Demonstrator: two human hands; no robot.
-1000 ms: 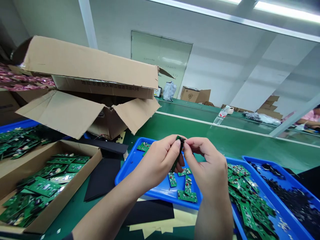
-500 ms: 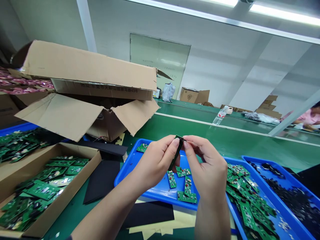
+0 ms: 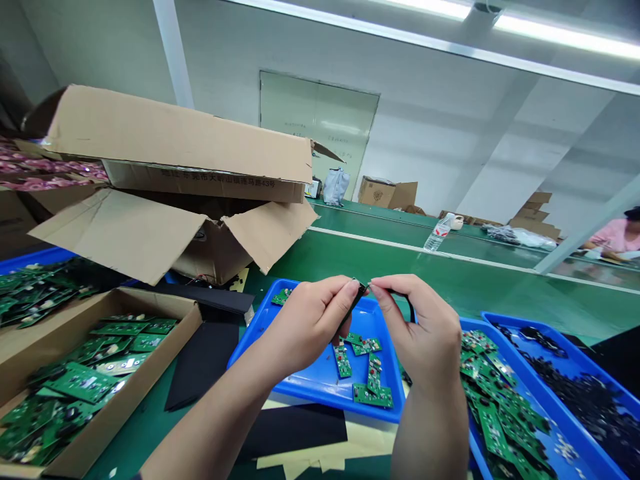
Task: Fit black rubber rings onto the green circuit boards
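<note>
Black-looking board [image 3: 354, 307] is being clamped between thumb and fingers of the closed left hand [image 3: 317, 317] above the tray [image 3: 310, 381] — presumably to steady its upper end — while the right hand [image 3: 425, 327] is pinching a lead [image 3: 412, 311] there, thumb meeting forefinger.

The one view looks from the person's head, facing forward and a little down over the bench [image 3: 350, 259]. It is near to the left hand [image 3: 317, 313] and right hand [image 3: 427, 320], which stand about mid-view. The wall [image 3: 425, 147] is far behind, lamps [image 3: 565, 37] above. The bench's lines slope downward to the right.
</note>
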